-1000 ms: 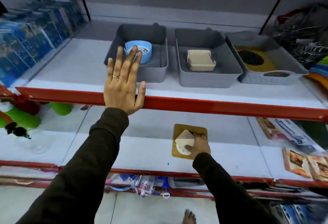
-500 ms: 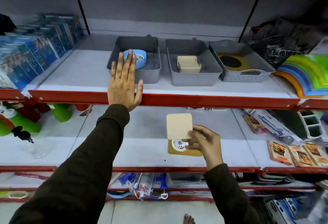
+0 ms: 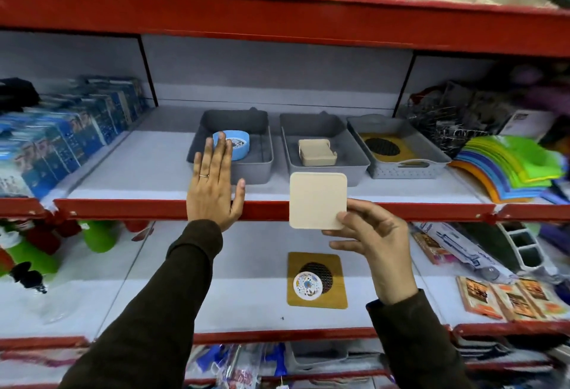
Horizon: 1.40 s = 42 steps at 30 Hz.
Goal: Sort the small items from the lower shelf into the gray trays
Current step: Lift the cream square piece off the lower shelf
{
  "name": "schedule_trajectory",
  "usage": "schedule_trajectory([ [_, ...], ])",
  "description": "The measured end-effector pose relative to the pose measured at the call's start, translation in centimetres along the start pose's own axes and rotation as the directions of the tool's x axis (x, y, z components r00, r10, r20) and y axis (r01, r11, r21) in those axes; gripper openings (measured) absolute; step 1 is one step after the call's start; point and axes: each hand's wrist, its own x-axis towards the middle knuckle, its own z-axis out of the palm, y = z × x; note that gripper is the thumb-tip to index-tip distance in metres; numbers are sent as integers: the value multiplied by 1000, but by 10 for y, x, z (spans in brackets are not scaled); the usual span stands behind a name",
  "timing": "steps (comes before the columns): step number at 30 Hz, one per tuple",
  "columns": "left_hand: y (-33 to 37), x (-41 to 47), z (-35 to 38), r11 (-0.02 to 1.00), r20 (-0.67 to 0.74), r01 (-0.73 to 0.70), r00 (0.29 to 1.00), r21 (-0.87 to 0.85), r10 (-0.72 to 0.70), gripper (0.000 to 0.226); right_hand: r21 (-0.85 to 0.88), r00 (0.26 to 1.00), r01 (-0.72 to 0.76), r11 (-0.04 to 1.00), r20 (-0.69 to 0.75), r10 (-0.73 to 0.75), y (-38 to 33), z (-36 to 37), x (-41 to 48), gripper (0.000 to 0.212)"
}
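While the right hand (image 3: 374, 236) is raised in front of the red shelf edge (image 3: 123, 208), its fingers (image 3: 340, 217) pinch the lower right corner of a cream square coaster (image 3: 317, 200), thumb on the near face, remaining digits curled behind and below. Coaster upright, flat face toward the camera. Just beyond and above the fingers: middle gray tray (image 3: 324, 148) holding a cream coaster holder (image 3: 317, 152). Right of that, a perforated gray tray (image 3: 401, 169) with a yellow mat with dark mesh. Left hand (image 3: 214, 186) lies flat, palm down, fingers (image 3: 216, 154) straight and close together, thumb apart; heel on the red edge, tips overlapping the left gray tray (image 3: 256, 169), which holds a blue round dish (image 3: 236, 143). Below the right fingers, on the lower shelf (image 3: 185, 296): a yellow-brown square mat (image 3: 317, 299) carrying a round patterned disc (image 3: 307, 285).
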Motion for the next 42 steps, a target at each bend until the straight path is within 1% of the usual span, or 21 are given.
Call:
schedule_trajectory([
  [5, -1, 1, 1, 1000, -21, -3, 1000, 10, 3, 77, 18, 1000, -23, 1000, -12, 23, 0, -4, 28, 20],
  [7, -3, 1, 2, 1000, -30, -9, 1000, 10, 10, 77, -54, 999, -1, 999, -49, -2, -1, -8, 65, 20],
  [9, -3, 2, 2, 1000, -30, -16, 999, 3, 17, 77, -185, 993, 10, 983, -113, -31, 2, -10, 118, 25],
  [10, -2, 2, 3, 1000, -29, -18, 999, 2, 19, 77, -237, 989, -15, 971, -146, -20, 6, -10, 146, 26],
  [12, -2, 3, 4, 1000, -35, -20, 999, 3, 20, 76, -290, 977, -131, 948, -200, 74, 13, -4, 195, 26],
  [14, -3, 4, 6, 1000, -46, -28, 999, 4, 28, 76, -349, 967, -210, 913, -212, 141, 25, 1, 230, 22],
  [16, -5, 3, 7, 999, -65, -32, 997, 5, 32, 76, -462, 965, -246, 852, -204, 168, 39, 3, 252, 15],
  [18, -4, 2, 7, 999, -72, -36, 997, 2, 36, 76, -671, 970, -240, 701, -197, 143, 48, 1, 260, 13],
  [20, -3, 2, 7, 999, -76, -38, 996, -3, 38, 76, -808, 978, -203, 553, -189, 83, 53, 1, 259, 19],
  [21, -3, 1, 7, 999, -76, -36, 996, -6, 36, 76, -842, 984, -174, 511, -174, 48, 53, 3, 256, 21],
  [23, -2, 1, 7, 999, -74, -35, 997, -8, 34, 75, -869, 990, -118, 481, -142, -13, 48, 5, 248, 21],
  [24, -3, 1, 7, 999, -73, -36, 997, -8, 35, 75, -858, 991, -96, 505, -132, -36, 44, 5, 243, 20],
  [26, -2, 0, 6, 999, -71, -35, 997, -13, 34, 76, -790, 989, -52, 610, -127, -80, 34, 4, 224, 19],
  [30, -2, 0, 5, 999, -65, -42, 997, -4, 42, 75, -599, 949, 208, 773, -68, -308, 27, 2, 145, 12],
  [31, -1, -1, 5, 999, -61, -48, 997, 1, 48, 75, -520, 951, 226, 823, -63, -301, 32, 1, 120, 11],
  [33, -1, -1, 4, 998, -52, -58, 997, 5, 59, 74, -388, 974, 178, 904, -58, -217, 55, -2, 78, 10],
  [34, -1, -1, 4, 998, -54, -59, 997, 5, 59, 74, -371, 984, 139, 918, -48, -169, 71, -3, 62, 11],
  [36, 0, -2, 3, 998, -51, -60, 997, 7, 60, 74, -458, 998, 54, 887, 4, -58, 112, -9, 39, 11],
  [39, 1, 0, 4, 998, -43, -56, 998, 4, 56, 74, -672, 978, -123, 730, 45, 205, 182, -27, 33, 7],
  [41, 1, 1, 6, 999, -30, -51, 998, 7, 51, 74, -787, 902, -262, 559, 6, 431, 225, -36, 39, 26],
  [42, 0, 1, 6, 999, -28, -50, 998, 13, 50, 74, -839, 861, -299, 454, -33, 507, 241, -39, 42, 37],
])
